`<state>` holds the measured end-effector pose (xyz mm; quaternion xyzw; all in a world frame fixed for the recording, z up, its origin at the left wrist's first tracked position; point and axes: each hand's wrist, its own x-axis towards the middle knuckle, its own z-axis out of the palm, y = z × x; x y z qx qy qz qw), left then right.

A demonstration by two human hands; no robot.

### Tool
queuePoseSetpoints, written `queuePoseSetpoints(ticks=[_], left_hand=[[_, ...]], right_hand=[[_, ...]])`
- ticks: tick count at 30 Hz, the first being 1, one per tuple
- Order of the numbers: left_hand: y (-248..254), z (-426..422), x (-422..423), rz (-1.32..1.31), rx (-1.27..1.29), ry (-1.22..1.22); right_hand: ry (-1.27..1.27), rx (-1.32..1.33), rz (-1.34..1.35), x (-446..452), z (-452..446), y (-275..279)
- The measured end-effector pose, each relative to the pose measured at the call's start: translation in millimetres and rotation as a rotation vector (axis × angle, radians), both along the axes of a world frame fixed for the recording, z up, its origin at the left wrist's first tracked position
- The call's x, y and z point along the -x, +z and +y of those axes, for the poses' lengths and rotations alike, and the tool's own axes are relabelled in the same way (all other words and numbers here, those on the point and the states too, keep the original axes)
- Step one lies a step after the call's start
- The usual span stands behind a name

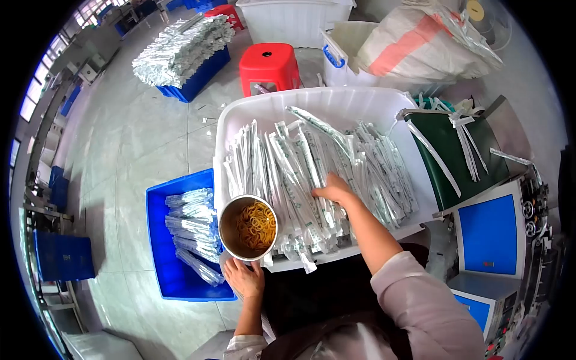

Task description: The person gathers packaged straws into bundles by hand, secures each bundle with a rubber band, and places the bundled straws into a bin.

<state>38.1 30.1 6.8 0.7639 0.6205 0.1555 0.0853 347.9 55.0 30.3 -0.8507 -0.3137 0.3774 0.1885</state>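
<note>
Long, thin wrapped packets (294, 174), white and silvery with green print, fill a white plastic tub (372, 99) in front of me. My right hand (333, 191) reaches into the middle of them, its thumb and fingers closed around some packets; the fingertips are partly hidden. A metal cup (225, 231) of yellow rubber bands (257, 227) stands at the tub's near left corner. Just below that cup is my left hand (245, 279), fingers extended towards its rim; whether they touch it is unclear.
Bundled packets lie in a blue bin (157, 240) at the left. Beyond the tub are a red stool (269, 63), another heaped blue crate (207, 72) and a woven sack (414, 45). A green conveyor belt (462, 150) and machine panels (489, 234) border the right side.
</note>
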Motion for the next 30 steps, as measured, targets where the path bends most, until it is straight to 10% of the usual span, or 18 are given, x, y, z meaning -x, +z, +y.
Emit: queuePoseSetpoints(ticks=[8,18,22,24,26,28,30], left_hand=[[-14,-2,12,-0.284,-0.118,0.003],[0,-18,17,-0.446,-0.305,-0.045],[45,-55,-20,-0.609,-0.279,-0.443],[75,-36,-39,-0.28,-0.672,-0.321],[97,7,-45,-0.249,-0.414,-0.229],[76,18,-46,-0.094,0.415,-0.036],[48,25,-46,-0.037,0.276,-0.073]], right_hand=[[-0.271,-0.085,0.458,17,-10,29],[-0.092,-0.037,0.264,-52,-40,-5],[-0.029,-0.106,0.404,-67,-85,5],[-0.157,-0.171,0.181,-57,-111,26],[-0.156,-0.107,0.358,-60,-127,34],[-0.147,-0.037,0.318,-51,-135,43],[-0.047,-0.34,0.499,-53,-149,17]])
